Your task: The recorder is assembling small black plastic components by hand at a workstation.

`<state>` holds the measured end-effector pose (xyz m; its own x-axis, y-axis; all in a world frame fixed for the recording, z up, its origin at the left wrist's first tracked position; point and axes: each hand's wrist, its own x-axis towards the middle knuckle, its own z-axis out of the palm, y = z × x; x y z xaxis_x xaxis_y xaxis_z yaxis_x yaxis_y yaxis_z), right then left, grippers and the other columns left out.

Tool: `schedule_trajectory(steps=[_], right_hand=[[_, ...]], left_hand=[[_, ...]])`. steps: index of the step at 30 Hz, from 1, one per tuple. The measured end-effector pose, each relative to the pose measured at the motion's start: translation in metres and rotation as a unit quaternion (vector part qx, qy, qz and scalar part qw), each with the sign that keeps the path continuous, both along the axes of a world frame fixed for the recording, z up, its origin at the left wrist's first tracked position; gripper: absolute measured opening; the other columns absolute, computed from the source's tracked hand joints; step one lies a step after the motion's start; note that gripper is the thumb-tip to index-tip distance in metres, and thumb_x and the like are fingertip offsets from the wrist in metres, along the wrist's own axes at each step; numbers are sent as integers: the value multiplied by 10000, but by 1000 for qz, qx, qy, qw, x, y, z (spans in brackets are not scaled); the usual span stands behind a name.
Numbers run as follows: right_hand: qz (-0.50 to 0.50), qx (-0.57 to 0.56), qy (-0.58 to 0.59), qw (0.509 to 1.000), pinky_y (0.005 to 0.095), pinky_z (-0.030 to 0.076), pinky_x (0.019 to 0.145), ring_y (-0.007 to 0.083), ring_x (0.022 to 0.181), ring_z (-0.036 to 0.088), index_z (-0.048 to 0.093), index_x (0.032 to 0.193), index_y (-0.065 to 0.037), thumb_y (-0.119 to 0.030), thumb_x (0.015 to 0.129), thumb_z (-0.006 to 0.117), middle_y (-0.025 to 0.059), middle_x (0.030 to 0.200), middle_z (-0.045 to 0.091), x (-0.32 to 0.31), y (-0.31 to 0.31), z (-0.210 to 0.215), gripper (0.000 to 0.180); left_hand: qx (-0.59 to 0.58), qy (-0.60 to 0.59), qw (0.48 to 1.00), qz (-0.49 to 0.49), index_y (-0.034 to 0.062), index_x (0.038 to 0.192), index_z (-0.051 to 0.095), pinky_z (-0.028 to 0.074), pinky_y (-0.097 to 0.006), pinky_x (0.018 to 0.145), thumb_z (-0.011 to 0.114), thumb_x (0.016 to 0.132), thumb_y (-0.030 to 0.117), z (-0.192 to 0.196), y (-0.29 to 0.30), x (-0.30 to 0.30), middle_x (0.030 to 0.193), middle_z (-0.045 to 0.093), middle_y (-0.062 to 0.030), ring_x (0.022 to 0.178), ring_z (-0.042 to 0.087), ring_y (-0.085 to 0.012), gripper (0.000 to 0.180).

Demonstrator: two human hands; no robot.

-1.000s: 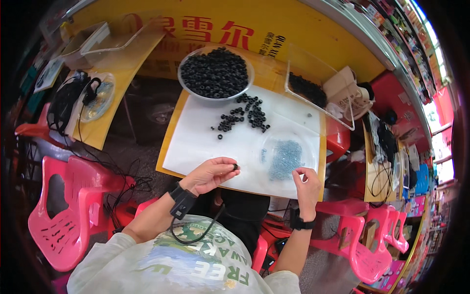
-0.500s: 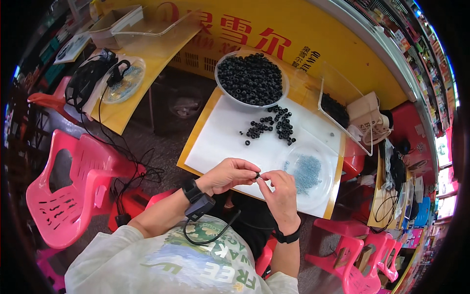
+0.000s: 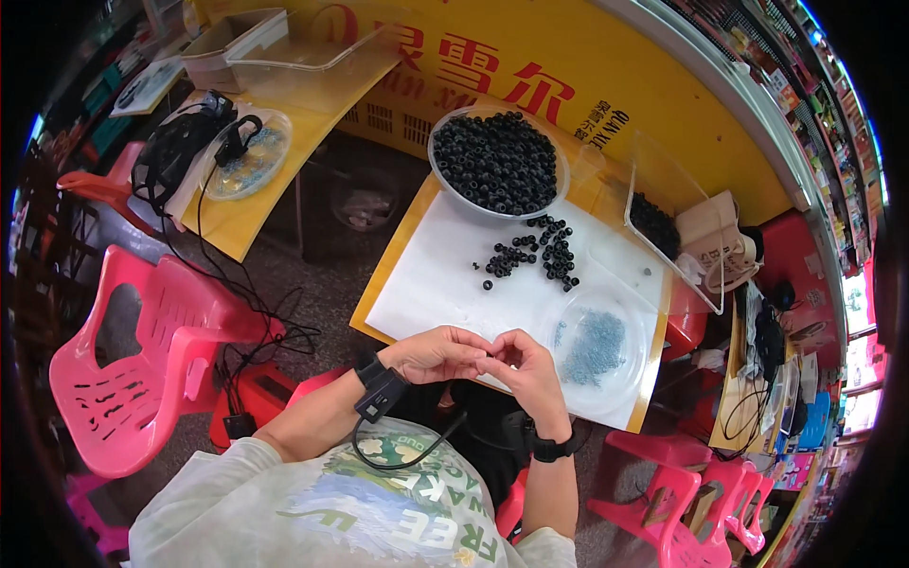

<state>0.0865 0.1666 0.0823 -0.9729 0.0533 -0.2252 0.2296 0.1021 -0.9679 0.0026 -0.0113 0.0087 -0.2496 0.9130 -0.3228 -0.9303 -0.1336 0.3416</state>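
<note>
My left hand point(image 3: 436, 352) and my right hand point(image 3: 525, 369) meet at the fingertips over the near edge of the white tabletop point(image 3: 417, 275). Both are closed in a pinch, thumbs and forefingers touching. Whatever lies between them is hidden by the fingers. Beyond stands a clear round basin point(image 3: 483, 213), heaped with small black ring-like pieces point(image 3: 497, 156). Several loose black pieces point(image 3: 557, 256) lie in front of it. To the right of my hands is a clear round plate point(image 3: 647, 346) holding many tiny pale-blue pieces point(image 3: 595, 348).
A clear bin point(image 3: 701, 293) with more black pieces stands on the right, a cloth bag point(image 3: 715, 241) beyond it. Pink plastic chairs point(image 3: 123, 379) flank me. On the left, another yellow table point(image 3: 232, 232) bears a black bag point(image 3: 175, 156) and cables. A yellow panel point(image 3: 701, 133) rises behind.
The small black piece seen between my fingertips is now hidden. My right fingers have come over to the left hand's tips. The whole view has shifted slightly.
</note>
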Motion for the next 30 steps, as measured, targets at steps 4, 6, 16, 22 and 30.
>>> schedule_trajectory(steps=[4, 6, 16, 22, 30], right_hand=[[-31, 9, 22, 999, 211, 448, 659, 48, 735, 544, 653, 974, -11, -86, 846, 745, -24, 814, 624, -10, -9, -2, 174], [-57, -48, 40, 996, 210, 445, 651, 41, 742, 541, 655, 985, -8, -90, 870, 721, -24, 818, 619, -17, -7, -10, 156], [21, 519, 284, 806, 402, 494, 729, 308, 841, 608, 688, 853, -17, -52, 797, 666, 130, 831, 604, -117, -18, -39, 70], [55, 576, 275, 768, 406, 486, 727, 300, 833, 596, 636, 770, -30, -39, 780, 638, 127, 834, 601, -132, -12, -57, 13], [-87, 96, 75, 989, 217, 484, 679, 74, 754, 598, 693, 1043, 36, -45, 876, 696, 49, 887, 693, -58, -35, 13, 185]], left_hand=[[-3, -19, 998, 56, 9, 1150, 641, 581, -242, 833, 659, 926, 62, 0, -5, -1, 1087, 674, -88, 937, 674, -129, 230], [22, -39, 996, 73, 8, 1158, 626, 585, -238, 833, 651, 933, 69, -3, -8, -1, 1083, 670, -93, 943, 673, -138, 234], [18, -112, 968, 223, 8, 1190, 576, 594, -218, 861, 589, 967, 55, 8, -20, -3, 1074, 654, -106, 951, 676, -164, 229], [34, -94, 964, 245, 9, 1185, 578, 592, -218, 863, 590, 966, 54, 12, -36, -10, 1074, 654, -105, 954, 676, -159, 224], [-5, -73, 967, 246, 19, 1166, 590, 584, -235, 884, 613, 944, 28, 16, -27, -9, 1052, 660, -92, 951, 677, -154, 223]])
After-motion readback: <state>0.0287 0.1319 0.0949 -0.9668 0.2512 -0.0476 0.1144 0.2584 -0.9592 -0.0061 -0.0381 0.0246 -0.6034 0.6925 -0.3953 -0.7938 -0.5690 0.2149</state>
